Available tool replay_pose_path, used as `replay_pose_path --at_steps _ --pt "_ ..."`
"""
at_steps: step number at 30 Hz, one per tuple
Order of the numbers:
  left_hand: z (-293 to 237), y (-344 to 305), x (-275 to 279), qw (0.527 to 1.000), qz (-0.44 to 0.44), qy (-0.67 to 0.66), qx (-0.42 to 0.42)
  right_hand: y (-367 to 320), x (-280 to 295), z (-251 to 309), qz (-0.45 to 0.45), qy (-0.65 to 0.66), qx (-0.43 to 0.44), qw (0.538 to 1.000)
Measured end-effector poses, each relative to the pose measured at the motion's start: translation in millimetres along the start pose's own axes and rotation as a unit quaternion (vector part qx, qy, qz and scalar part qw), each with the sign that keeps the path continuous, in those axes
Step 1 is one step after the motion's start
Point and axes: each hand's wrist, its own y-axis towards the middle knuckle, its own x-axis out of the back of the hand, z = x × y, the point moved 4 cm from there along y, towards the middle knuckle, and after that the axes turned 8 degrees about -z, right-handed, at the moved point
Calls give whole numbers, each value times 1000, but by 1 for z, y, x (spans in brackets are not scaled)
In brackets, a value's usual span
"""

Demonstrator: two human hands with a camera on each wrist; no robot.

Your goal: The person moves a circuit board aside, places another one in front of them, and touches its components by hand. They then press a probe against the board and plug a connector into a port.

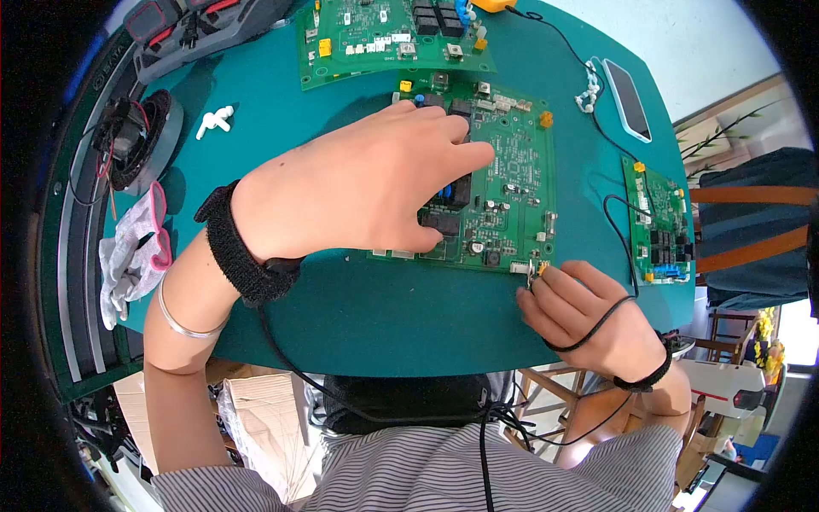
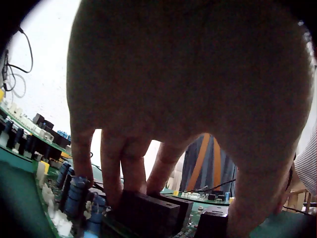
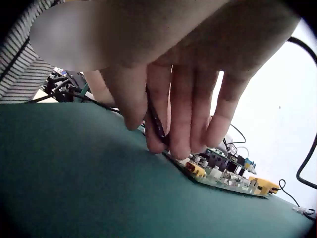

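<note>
A green circuit board (image 1: 516,179) lies on the table, crowded with small parts. My left hand (image 1: 367,183) spreads over its left half, fingers reaching down straight. In the left wrist view its fingertips meet black blocks (image 2: 148,213) beside blue cylindrical parts (image 2: 77,196). At the board's near right corner, my right hand (image 1: 584,316) pinches a thin black lead (image 3: 157,126) between thumb and fingers. A small metal piece (image 1: 531,273) shows at those fingertips, close to a yellow connector. The lead's cord loops across the back of the right hand.
Another green board (image 1: 384,51) lies behind, and a smaller one (image 1: 659,218) at the right. A phone (image 1: 627,98), a yellow device (image 1: 495,4), white earbuds (image 1: 215,121), a glove (image 1: 136,247) and a dark coil-like part (image 1: 149,141) surround the work. Black cords cross the right side.
</note>
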Motion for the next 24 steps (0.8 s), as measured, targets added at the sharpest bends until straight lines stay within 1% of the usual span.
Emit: replay_pose_path --at_steps 3,5,6,8,9,11,12,13,14,15,16,18,19,22,23,24 --pt "0 0 0 1000 -6 1 -2 -4 -4 4 6 -1 -23 1000" --pt "1 0 -1 1000 -7 2 -4 -4 -3 4 -43 23 -11 999" --pt "1 -1 0 1000 -13 4 -10 -4 -1 3 -43 23 -12 999" --pt "-1 -1 -1 1000 -18 4 -17 -6 1 -4 -26 131 -72 988" --pt "-1 -1 0 1000 -15 -1 -10 -6 -1 -6 -25 131 -75 988" --pt "-2 0 1 1000 -11 -4 -6 -6 -3 -13 -65 183 -142 971" --pt "-2 1 1 1000 -6 -3 1 -4 -5 -15 -47 238 -179 954" --pt "-2 0 1 1000 -1 -2 8 -4 -4 -14 -48 237 -181 953" --pt "-2 0 2 1000 0 -2 6 -5 -7 -17 -31 326 -238 915" --pt "-2 -1 1 1000 -4 2 2 -7 -10 -18 -15 410 -291 864" --pt "-2 -1 1 1000 -8 6 -1 -6 -6 -19 -15 410 -293 864" --pt "-3 -1 0 1000 -2 11 3 -8 -3 -22 19 478 -370 796" --pt "-3 0 0 1000 3 18 10 -11 -3 -25 18 477 -372 796" --pt "-4 0 0 999 22 25 13 -21 1 -30 20 505 -398 766" --pt "-4 0 0 999 21 24 12 -23 3 -31 19 503 -399 766" --pt "-4 0 0 999 19 26 11 -28 3 -32 45 531 -429 730"
